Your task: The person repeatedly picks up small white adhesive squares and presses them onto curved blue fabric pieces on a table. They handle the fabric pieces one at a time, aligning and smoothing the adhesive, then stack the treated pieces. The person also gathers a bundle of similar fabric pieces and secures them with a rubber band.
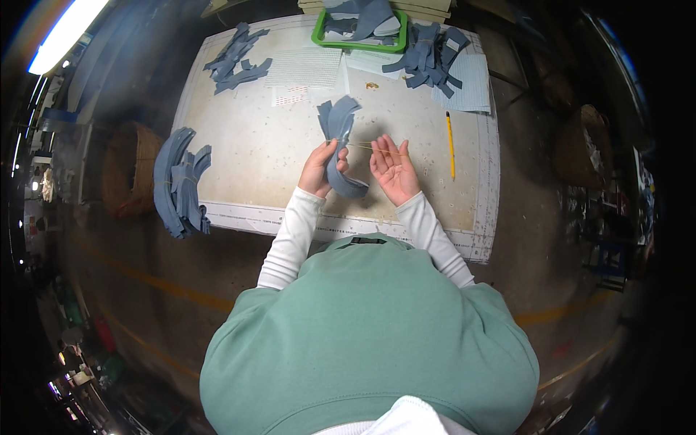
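A bundle of curved blue-grey fabric pieces [337, 156] is gripped about its middle in my left hand [317, 169], above the table's near half. From the bundle a thin yellowish rubber band [366, 147] stretches across to my right hand [394, 172]. That hand is turned palm up with its fingers extended, and the band is hooked over them, pulled taut. Exactly how it loops round the fingers is too fine to make out. Part of the bundle is hidden behind my left fingers.
More fabric bundles [177, 181] lie at the table's left edge, with loose strips [235, 61] at the far left. A green tray [360, 47] of fabric and a strip pile [433, 61] stand at the back. A yellow pencil [451, 148] lies right; small bands [372, 85] lie beyond my hands.
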A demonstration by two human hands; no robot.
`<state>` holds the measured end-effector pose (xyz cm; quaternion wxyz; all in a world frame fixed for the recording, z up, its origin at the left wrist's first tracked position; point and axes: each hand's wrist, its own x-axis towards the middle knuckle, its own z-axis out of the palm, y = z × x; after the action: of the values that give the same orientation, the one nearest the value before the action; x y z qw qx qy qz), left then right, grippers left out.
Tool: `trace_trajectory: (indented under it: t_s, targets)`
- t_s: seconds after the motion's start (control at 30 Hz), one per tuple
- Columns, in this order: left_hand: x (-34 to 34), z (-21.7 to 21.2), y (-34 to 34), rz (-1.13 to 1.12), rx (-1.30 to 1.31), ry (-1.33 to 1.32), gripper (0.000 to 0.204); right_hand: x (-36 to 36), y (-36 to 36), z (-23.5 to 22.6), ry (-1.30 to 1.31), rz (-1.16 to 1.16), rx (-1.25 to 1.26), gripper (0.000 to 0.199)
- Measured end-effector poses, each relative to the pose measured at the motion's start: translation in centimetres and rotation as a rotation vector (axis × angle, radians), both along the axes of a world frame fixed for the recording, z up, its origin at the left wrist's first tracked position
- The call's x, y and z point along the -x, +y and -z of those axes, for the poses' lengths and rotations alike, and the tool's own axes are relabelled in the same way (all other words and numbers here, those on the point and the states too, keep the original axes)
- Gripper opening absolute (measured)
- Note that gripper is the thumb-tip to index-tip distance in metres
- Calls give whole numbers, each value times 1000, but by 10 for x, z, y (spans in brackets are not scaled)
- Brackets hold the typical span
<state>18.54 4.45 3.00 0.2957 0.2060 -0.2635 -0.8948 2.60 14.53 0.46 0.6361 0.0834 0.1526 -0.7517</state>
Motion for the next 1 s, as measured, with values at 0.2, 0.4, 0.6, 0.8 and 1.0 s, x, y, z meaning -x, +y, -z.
trace_trajectory:
  t_s: [0.2, 0.4, 0.6, 0.8, 1.0]
  targets:
    - [2, -21, 19, 283, 420, -343, 20, 6, 4, -20, 649, -138, 169, 48]
    - [-3, -27, 13, 527, 971, -776, 17, 22, -4, -49, 1112, -351, 237, 49]
    - [7, -9, 10, 423, 829, -815, 29, 14, -13, -47, 1617, -183, 186, 31]
    - [15, -5, 15, 86, 87, -303, 25, 24, -12, -9, 1225, -57, -324, 45]
    - [36, 5, 28, 9, 334, -579, 38, -1, 14, 1, 1151, -322, -111, 29]
